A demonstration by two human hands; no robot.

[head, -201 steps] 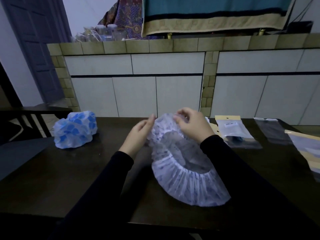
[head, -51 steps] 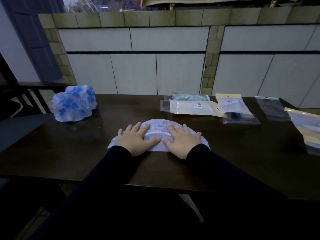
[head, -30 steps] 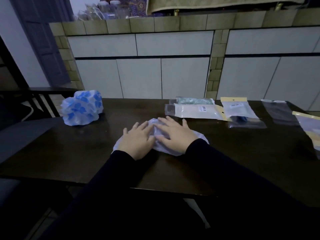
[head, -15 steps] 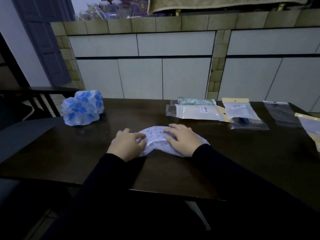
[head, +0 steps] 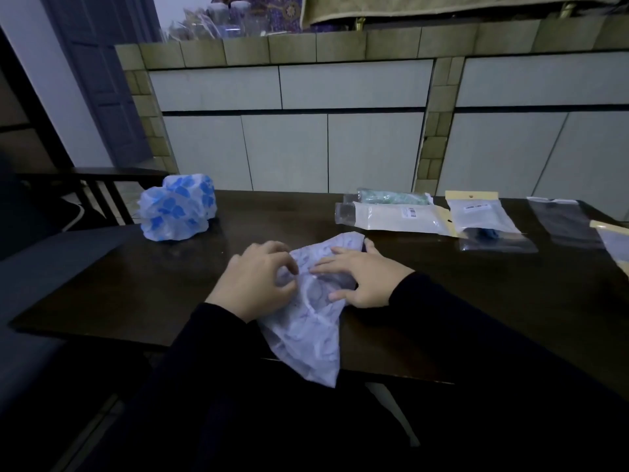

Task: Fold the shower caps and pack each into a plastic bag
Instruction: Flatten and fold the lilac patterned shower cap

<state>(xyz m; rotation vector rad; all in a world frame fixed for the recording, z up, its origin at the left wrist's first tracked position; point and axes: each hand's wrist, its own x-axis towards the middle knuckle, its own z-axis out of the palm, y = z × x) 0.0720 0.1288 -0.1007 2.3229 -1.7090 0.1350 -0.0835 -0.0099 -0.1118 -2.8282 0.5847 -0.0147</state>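
On the dark table (head: 136, 284), the left hand (head: 253, 284) is pinching and the right hand (head: 357, 279) is pressing flat the pale shower cap (head: 306, 338) between them, folding it narrower, with bagging seemingly next.

Dark wooden table (head: 170, 284). At 6 o'clock: pale folded shower cap (head: 313, 332), overhanging near edge. At 10 o'clock: bunched blue-patterned shower cap (head: 175, 212). From 1 to 3 o'clock: packed plastic bags (head: 394, 218), clear empty bag (head: 565, 223).

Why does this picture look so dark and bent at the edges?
Head view: dim, bluish room light; the black sleeves melt into shadow, the wide lens bows the tiled counter, and only the pale shower cap and hands stand out.
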